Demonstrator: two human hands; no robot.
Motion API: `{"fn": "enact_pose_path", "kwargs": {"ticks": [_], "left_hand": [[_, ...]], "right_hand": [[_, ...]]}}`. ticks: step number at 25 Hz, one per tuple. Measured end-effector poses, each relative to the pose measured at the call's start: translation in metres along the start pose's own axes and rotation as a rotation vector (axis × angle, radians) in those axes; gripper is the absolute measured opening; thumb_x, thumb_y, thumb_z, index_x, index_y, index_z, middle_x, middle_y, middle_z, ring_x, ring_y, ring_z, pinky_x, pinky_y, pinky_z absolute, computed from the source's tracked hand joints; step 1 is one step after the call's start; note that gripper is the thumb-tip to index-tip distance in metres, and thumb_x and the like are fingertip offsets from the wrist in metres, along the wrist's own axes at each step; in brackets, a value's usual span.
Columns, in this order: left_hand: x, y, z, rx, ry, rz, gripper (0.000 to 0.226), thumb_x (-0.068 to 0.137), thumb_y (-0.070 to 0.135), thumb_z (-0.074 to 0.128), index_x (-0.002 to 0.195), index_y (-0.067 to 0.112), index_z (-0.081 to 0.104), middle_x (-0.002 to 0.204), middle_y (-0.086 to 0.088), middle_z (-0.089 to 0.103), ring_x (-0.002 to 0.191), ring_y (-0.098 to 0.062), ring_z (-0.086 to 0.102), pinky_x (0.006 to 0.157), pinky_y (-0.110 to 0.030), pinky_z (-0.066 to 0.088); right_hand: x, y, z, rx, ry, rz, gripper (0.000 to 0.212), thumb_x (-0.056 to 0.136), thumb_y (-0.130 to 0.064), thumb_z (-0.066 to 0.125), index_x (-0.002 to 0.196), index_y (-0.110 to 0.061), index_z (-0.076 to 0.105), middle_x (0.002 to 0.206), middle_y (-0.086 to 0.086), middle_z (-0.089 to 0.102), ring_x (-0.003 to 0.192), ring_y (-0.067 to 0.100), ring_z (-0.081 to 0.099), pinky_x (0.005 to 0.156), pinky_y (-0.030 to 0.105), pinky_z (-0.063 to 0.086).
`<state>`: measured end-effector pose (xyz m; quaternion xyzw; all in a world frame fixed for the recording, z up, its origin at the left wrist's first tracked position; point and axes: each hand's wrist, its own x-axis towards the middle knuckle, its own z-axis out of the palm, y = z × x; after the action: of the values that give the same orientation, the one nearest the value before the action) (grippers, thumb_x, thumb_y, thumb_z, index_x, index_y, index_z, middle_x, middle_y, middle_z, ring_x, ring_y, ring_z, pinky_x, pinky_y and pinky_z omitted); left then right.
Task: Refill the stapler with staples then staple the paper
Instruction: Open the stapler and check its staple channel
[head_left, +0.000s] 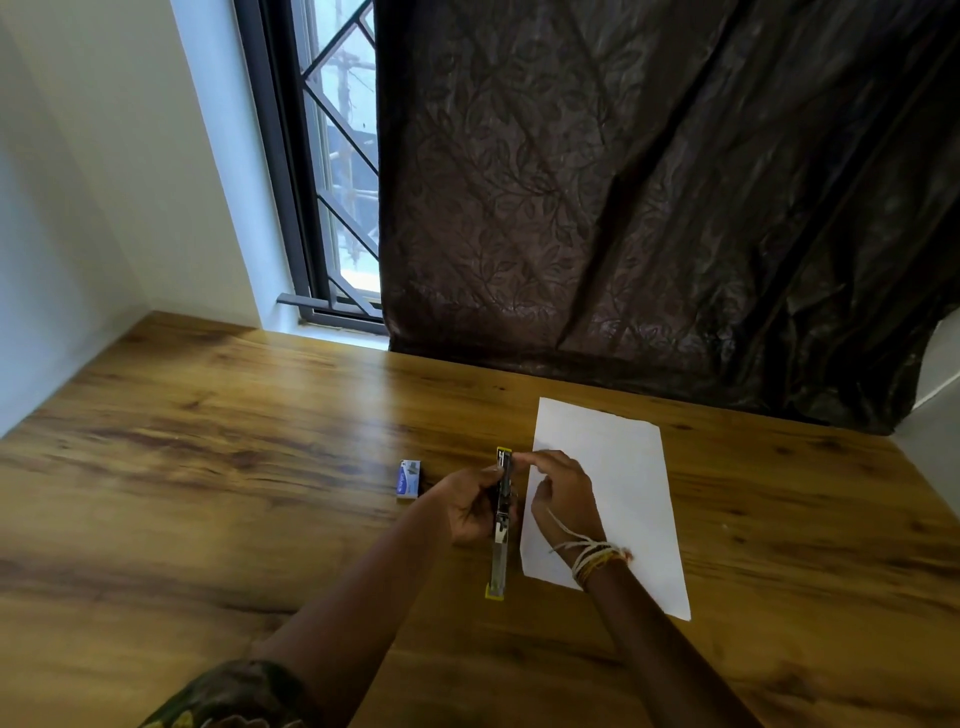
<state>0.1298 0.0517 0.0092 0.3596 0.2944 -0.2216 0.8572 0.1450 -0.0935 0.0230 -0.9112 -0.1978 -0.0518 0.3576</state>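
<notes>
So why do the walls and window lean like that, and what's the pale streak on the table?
Head view: a wide-angle lens bends and tilts the window and curtain; the pale streak on the table is daylight glare from the window; the hands, left and right, holding the stapler look slightly soft; the paper is bright white.

Left hand (470, 512) hides stapler (502, 525) middle; staple box (409, 479) print unreadable.

— Where was there room to pass?
— The tabletop (208, 467) lay open on the left and near side.
— And in the way?
— The staple box (409, 479) just left of the hands, the paper (623, 467) on the right, the curtain (649, 208) hanging along the far edge.
</notes>
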Motion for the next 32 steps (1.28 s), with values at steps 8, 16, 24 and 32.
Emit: {"fn": "enact_pose_path", "kwargs": {"ticks": [8,16,24,32], "left_hand": [[-0.007,0.002,-0.003,-0.003,-0.053,0.005,0.018,0.100,0.016,0.047,0.101,0.004,0.060,0.077,-0.012,0.059,0.066,-0.021,0.059,0.055,-0.033,0.052],[-0.012,-0.002,-0.009,-0.013,-0.115,0.041,0.019,0.101,0.019,0.045,0.106,0.004,0.055,0.079,-0.011,0.057,0.065,-0.020,0.055,0.058,-0.032,0.049],[-0.012,-0.008,-0.022,-0.122,-0.276,0.207,0.031,0.101,0.019,0.041,0.121,0.009,0.062,0.079,-0.009,0.060,0.067,-0.018,0.057,0.060,-0.030,0.051],[0.001,-0.006,-0.020,-0.015,-0.223,0.350,0.026,0.098,0.012,0.044,0.111,0.016,0.066,0.084,-0.006,0.060,0.078,-0.021,0.056,0.075,-0.035,0.043]], "right_hand": [[0.008,0.002,-0.001,-0.516,-0.100,-0.163,0.056,0.080,0.001,0.053,0.127,-0.028,0.058,0.141,0.016,0.047,0.130,0.036,0.042,0.104,0.048,0.038],[-0.004,-0.008,0.003,-0.572,-0.101,-0.215,0.049,0.085,-0.009,0.054,0.133,-0.020,0.052,0.144,0.020,0.044,0.132,0.040,0.040,0.108,0.053,0.034],[-0.015,-0.015,0.011,-0.141,0.088,-0.037,0.054,0.077,0.007,0.056,0.125,-0.016,0.056,0.134,0.013,0.052,0.126,0.029,0.047,0.104,0.038,0.042],[0.004,-0.033,0.013,0.991,0.199,0.885,0.025,0.087,0.010,0.045,0.100,0.003,0.065,0.083,0.016,0.063,0.068,0.024,0.060,0.066,0.033,0.052]]}}
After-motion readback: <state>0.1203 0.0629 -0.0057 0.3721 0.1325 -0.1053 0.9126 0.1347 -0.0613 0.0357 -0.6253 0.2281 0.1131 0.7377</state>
